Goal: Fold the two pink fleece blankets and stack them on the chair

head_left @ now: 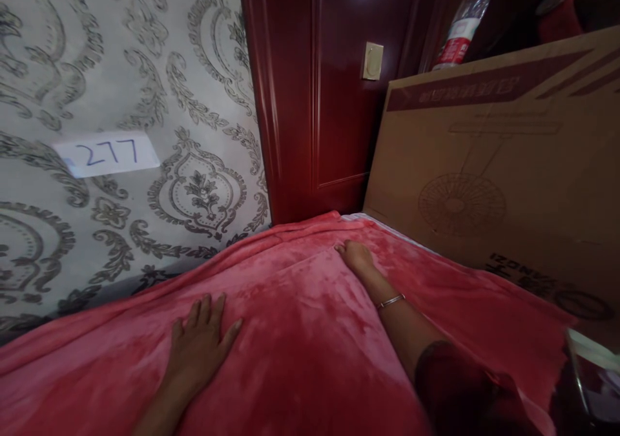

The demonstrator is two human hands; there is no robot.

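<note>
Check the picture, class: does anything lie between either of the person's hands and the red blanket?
Nothing visible does. The left hand lies flat, fingers spread, directly on the red blanket. The right hand presses on it farther up, near the blanket's far edge, beside the cardboard box. A bracelet sits on the right wrist only.
</note>
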